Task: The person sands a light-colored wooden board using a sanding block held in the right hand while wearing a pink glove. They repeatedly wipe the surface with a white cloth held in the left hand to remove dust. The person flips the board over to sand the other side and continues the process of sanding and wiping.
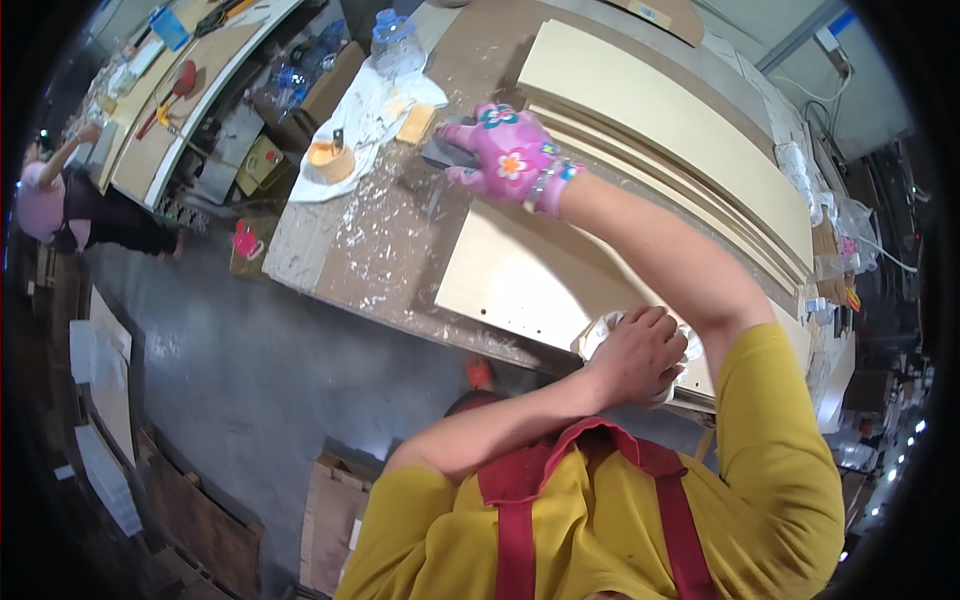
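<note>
My right hand (512,158), in a pink flowered glove, reaches across the workbench (345,255). Its fingers grip a flat dark grey pad (445,153) just beyond the far left corner of a pale board (530,270); the pad's exact kind is unclear. Crossing under that arm, my bare left hand (642,352) is closed on a bunched white cloth (600,333) at the board's near edge. Small dark holes show along that edge. Left of the glove lie a tan block (416,124) and an open tub of orange-tan paste (330,162) with a tool standing in it.
Behind the board lies a stack of long pale boards (660,110). A clear jug with a blue cap (397,45) stands on a stained white sheet (352,110). At far left a person (45,195) works by another bench holding a red-headed tool (182,80). Cardboard (325,515) leans below.
</note>
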